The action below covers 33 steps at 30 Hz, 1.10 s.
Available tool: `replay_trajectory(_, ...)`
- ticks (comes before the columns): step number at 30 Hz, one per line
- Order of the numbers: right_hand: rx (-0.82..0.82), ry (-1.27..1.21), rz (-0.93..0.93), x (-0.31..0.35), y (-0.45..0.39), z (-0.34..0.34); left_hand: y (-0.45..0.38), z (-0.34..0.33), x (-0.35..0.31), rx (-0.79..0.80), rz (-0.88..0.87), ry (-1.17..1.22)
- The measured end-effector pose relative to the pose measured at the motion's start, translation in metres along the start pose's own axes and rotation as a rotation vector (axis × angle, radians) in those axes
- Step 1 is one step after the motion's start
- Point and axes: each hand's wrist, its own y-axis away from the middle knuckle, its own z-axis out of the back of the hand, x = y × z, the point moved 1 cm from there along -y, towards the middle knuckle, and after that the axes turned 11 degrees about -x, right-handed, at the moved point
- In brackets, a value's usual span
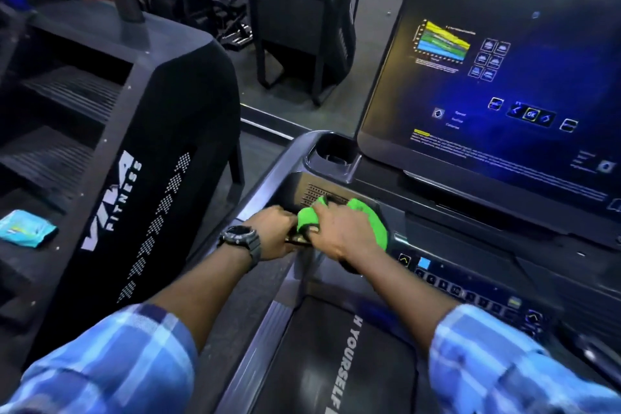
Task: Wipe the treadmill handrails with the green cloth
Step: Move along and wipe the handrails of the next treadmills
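Single head cam, looks forward and down, close over both hands. Right hand (339,232) mid-frame, left hand (274,233) just beside it.

Both hands at the treadmill's left handrail, cloth in use.
Right hand (339,232) gripping green cloth (364,218) against handrail (268,178); left hand (274,233), wristwatch (240,239) on wrist, curled round a small object just beside cloth; console screen (497,77) lit.
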Motion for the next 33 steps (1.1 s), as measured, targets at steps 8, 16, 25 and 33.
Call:
replay_trajectory(8, -0.143, 0.179, 0.027, -0.016, 0.032, -0.010, 0.016, 0.015, 0.017, 0.002, -0.025, -0.107)
replay_trajectory(16, -0.344, 0.143, 0.272, 0.058, 0.021, -0.043, 0.029, 0.019, 0.037, -0.171, 0.043, 0.144)
replay_trajectory(25, -0.227, -0.114, -0.181, 0.046, -0.013, -0.017, 0.028, 0.033, 0.038, -0.104, 0.357, 0.315)
replay_trajectory(33, -0.183, -0.256, 0.144, 0.053, -0.089, -0.038, 0.021, 0.028, 0.042, -0.205, 0.548, 0.317)
